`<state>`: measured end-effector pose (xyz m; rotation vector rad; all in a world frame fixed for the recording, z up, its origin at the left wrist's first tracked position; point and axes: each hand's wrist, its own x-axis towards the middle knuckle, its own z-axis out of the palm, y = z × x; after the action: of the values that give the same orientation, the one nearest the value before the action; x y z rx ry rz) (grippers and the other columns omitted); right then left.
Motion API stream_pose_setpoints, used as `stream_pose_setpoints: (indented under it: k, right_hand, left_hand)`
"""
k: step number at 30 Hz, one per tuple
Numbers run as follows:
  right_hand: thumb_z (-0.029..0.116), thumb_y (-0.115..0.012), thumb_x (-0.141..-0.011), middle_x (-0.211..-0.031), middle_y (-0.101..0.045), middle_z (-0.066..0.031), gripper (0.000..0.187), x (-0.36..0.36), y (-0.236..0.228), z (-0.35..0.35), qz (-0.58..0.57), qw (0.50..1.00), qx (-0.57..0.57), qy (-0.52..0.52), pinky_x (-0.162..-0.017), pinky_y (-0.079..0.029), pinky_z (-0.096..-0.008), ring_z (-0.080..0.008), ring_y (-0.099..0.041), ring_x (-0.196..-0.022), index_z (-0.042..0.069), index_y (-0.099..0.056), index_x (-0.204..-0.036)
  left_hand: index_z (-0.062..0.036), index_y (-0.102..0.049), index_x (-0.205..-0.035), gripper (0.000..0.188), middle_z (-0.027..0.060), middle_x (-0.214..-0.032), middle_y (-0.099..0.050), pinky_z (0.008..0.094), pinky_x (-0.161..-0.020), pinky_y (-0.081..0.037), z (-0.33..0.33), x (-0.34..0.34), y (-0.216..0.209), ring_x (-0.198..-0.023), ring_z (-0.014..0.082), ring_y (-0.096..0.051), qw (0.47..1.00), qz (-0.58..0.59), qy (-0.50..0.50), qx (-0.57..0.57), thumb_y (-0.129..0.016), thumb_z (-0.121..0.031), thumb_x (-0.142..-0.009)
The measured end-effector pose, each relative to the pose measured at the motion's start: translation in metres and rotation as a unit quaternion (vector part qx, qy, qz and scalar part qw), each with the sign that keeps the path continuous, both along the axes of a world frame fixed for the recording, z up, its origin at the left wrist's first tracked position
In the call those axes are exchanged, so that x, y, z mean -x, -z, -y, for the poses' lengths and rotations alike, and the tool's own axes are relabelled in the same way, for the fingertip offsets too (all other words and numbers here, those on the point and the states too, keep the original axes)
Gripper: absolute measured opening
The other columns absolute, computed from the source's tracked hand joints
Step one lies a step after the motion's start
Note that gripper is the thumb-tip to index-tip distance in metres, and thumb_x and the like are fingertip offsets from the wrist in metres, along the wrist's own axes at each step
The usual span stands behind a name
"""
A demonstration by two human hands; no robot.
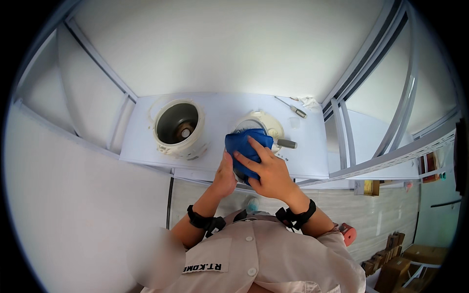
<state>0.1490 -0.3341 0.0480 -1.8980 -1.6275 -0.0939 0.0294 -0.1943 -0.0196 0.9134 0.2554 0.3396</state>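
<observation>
The right grip (270, 171), fingers spread, lies over a soft blue cloth (238, 143) covering a rounded grey part (240, 175) near the front edge of the flat white bench (307, 163); the left grip (225, 177) (closure cannot be told) flanks it, apparently for steadiness.

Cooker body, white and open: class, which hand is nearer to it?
Left. The left hand is right of the cooker body and lower in view; the right hand is farther right, on the blue cloth.
</observation>
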Motion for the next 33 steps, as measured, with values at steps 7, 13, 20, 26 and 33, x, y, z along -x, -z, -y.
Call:
stream_pose_setpoints:
  k: [7, 13, 20, 26, 33]
  right_hand:
    - [0.007, -0.076, -0.067, -0.158, -0.051, -0.0138, 0.075, 0.050, -0.004, 0.001, 0.042, 0.994, 0.083, -0.065, -0.078, -0.061, -0.0396, -0.0312, -0.066, -0.101, 0.036, -0.074, -0.136]
    - [0.010, -0.077, -0.068, -0.155, -0.055, -0.0072, 0.071, 0.077, 0.005, 0.021, 0.094, 0.986, 0.131, -0.046, -0.077, -0.060, -0.0368, -0.0267, -0.064, -0.101, 0.039, -0.075, -0.132]
    - [0.010, -0.077, -0.068, -0.153, -0.057, -0.0075, 0.067, 0.090, 0.001, 0.034, 0.055, 0.997, 0.044, 0.015, -0.077, -0.060, -0.0376, -0.0280, -0.063, -0.099, 0.033, -0.076, -0.131]
    - [0.009, -0.075, -0.068, -0.156, -0.055, -0.0074, 0.068, 0.114, -0.003, 0.006, 0.064, 0.998, -0.017, 0.000, -0.077, -0.057, -0.0361, -0.0276, -0.060, -0.093, 0.029, -0.075, -0.133]
    - [0.007, -0.075, -0.070, -0.156, -0.056, -0.0053, 0.073, 0.108, 0.007, 0.002, 0.062, 0.995, -0.017, 0.070, -0.078, -0.059, -0.0392, -0.0302, -0.060, -0.096, 0.028, -0.071, -0.139]
  left_hand:
    - [-0.0033, -0.038, -0.160, 0.077, 0.0137, -0.156, -0.054, 0.0450, -0.120, -0.045, -0.012, 0.056, 0.004, -0.140, 0.0290, -0.056, 0.994, -0.025, -0.090, 0.053, -0.035, -0.064, -0.112]
    - [-0.0023, -0.041, -0.157, 0.057, 0.0150, -0.153, -0.055, 0.0425, -0.118, -0.045, -0.032, 0.094, 0.008, -0.138, 0.0264, -0.056, 0.991, 0.032, -0.120, 0.053, -0.035, -0.043, -0.118]
    - [-0.0024, -0.033, -0.164, 0.059, 0.0159, -0.159, -0.049, 0.0410, -0.120, -0.040, -0.032, 0.126, 0.011, -0.143, 0.0258, -0.051, 0.993, 0.027, -0.112, -0.016, -0.033, -0.041, -0.119]
    - [-0.0014, -0.033, -0.164, 0.062, 0.0135, -0.159, -0.049, 0.0382, -0.121, -0.037, -0.011, 0.138, 0.009, -0.145, 0.0219, -0.047, 0.966, -0.033, -0.069, -0.248, -0.033, -0.043, -0.118]
    - [0.0000, -0.033, -0.164, 0.062, 0.0125, -0.159, -0.050, 0.0382, -0.121, -0.038, -0.005, 0.163, 0.011, -0.144, 0.0212, -0.048, 0.983, 0.027, -0.068, -0.169, -0.036, -0.041, -0.118]
